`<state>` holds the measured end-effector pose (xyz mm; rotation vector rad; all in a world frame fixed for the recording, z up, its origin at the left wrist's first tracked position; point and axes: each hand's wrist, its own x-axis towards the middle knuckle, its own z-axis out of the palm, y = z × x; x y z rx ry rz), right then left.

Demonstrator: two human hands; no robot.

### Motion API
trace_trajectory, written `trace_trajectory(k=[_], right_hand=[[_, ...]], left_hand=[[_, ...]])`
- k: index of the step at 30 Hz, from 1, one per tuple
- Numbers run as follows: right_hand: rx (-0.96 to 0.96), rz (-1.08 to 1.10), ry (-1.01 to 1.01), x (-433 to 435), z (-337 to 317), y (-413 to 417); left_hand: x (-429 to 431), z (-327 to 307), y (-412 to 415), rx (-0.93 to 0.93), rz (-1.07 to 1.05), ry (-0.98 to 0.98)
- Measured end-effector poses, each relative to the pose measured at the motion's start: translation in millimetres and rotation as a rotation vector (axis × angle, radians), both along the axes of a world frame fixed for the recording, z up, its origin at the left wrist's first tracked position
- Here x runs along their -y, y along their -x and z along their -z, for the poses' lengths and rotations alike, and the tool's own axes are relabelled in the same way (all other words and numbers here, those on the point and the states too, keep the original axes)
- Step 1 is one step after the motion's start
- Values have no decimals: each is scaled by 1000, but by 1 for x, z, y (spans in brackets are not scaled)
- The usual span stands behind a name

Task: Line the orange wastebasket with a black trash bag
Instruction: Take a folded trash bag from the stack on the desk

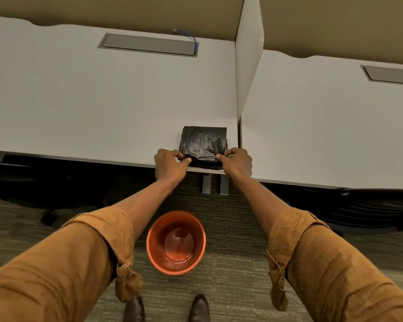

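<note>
With left hand [170, 165] and right hand [236, 162] pinching near corners of folded black plastic trash bag [204, 145] at white bench [102, 101] edge, twelve o'clock from round orange plastic wastebasket [176, 242] on carpet: likely to slip or unfold unevenly.

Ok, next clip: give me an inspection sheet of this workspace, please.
Surface: white desk, bare apart from the bag.
Job's things: folded black trash bag at the desk's front edge; orange wastebasket upright on the carpet, unlined.
Clutter: nothing seen.
Hands: left hand and right hand pinch the bag's near corners.
Cables: blue cable by the desk's grey hatch.
Surroundings: white divider, second desk.
</note>
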<state>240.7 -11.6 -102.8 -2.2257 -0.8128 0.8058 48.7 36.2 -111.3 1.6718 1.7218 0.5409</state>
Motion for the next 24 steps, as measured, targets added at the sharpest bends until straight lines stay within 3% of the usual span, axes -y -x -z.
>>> trace_trajectory(k=[7, 13, 15, 19, 24], right_hand=[[-299, 116, -203, 12, -18, 8], [-485, 87, -390, 36, -51, 21], [-481, 63, -400, 41, -57, 25], [-324, -34, -340, 35, -59, 22], [-302, -67, -325, 18, -41, 6]], left_hand=[[8, -21, 11, 136, -97, -9], [23, -48, 23, 613, -302, 230], [27, -56, 23, 774, -353, 365], [32, -57, 19, 902, -391, 518], [28, -41, 2, 972, -405, 506]])
